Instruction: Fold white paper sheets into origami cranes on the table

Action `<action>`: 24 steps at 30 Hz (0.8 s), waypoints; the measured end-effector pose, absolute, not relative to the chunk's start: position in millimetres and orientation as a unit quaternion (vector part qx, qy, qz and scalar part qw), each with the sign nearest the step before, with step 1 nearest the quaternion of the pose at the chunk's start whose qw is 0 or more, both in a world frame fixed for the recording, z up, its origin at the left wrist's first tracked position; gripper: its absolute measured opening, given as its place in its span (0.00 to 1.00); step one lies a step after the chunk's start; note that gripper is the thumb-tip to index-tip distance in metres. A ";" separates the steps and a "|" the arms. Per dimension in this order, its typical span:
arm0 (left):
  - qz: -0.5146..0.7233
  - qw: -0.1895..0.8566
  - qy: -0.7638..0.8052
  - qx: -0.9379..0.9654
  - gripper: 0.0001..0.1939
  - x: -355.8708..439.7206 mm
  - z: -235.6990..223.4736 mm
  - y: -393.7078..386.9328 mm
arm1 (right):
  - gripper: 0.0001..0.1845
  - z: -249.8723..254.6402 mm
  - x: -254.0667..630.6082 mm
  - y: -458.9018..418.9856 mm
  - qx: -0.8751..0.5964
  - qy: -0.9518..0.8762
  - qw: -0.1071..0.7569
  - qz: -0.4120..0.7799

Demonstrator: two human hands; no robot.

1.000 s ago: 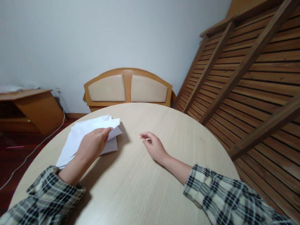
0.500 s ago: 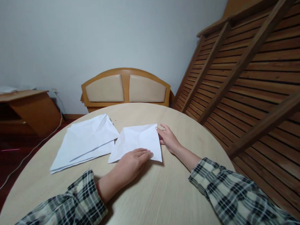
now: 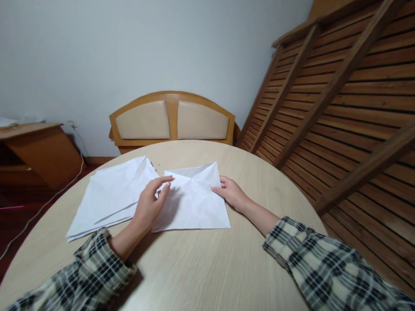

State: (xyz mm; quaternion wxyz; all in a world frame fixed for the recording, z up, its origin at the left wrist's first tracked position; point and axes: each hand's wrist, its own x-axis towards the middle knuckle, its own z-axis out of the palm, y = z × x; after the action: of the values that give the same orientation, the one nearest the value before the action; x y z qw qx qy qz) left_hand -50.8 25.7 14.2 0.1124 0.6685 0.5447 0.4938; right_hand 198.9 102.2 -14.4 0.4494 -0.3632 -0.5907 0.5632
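Observation:
A creased white sheet of paper (image 3: pixel 199 201) lies on the round wooden table in front of me, its far corner lifted a little. My right hand (image 3: pixel 234 194) grips the sheet's right edge, thumb on top and fingers at the edge. Over the sheet's left part hovers my left hand (image 3: pixel 152 201), thumb and fingers apart, holding nothing; its shadow falls on the paper. To the left rests a small stack of white paper (image 3: pixel 109 192), partly covered by my left hand and wrist.
The round table (image 3: pixel 199 270) has a pale wood top. Behind it stands a headboard (image 3: pixel 173 115) with two beige panels. A slatted wooden frame (image 3: pixel 347 122) leans on the right. A low desk (image 3: pixel 45 149) and a white cable (image 3: pixel 41 211) are at left.
One sheet has come from the stack to the middle of the table. My right hand has taken its right edge. My left hand has lifted off the sheet's near edge and moved left.

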 end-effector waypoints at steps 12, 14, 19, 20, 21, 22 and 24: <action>0.516 0.284 0.606 0.535 0.29 -56.0 15.1 27.5 | 0.23 -2.5 194.6 93.5 -0.340 -0.527 0.484 0.611; 0.507 0.314 0.602 0.531 0.26 -52.8 20.3 24.1 | 0.24 -2.8 194.2 92.9 -0.336 -0.522 0.483 0.617; 0.475 0.427 0.599 0.483 0.23 -52.0 26.9 18.9 | 0.24 -2.8 194.6 92.8 -0.336 -0.513 0.478 0.628; 0.467 0.444 0.596 0.479 0.23 -52.2 27.3 18.2 | 0.24 -2.3 194.8 92.7 -0.335 -0.511 0.478 0.631; 0.461 0.456 0.592 0.479 0.23 -52.3 27.6 17.6 | 0.24 -1.8 194.9 92.5 -0.333 -0.508 0.478 0.634; 0.457 0.464 0.587 0.480 0.22 -52.4 27.8 17.1 | 0.24 -1.1 195.0 92.3 -0.332 -0.506 0.477 0.637; 0.454 0.474 0.581 0.482 0.20 -52.5 27.8 16.9 | 0.24 0.2 195.2 91.6 -0.330 -0.503 0.473 0.644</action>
State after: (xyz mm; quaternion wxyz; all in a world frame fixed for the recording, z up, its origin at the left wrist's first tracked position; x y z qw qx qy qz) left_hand -52.5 16.9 27.8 0.4739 0.4821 0.5809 0.4535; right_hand 195.2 91.6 0.2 0.4728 -0.3303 -0.5028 0.6438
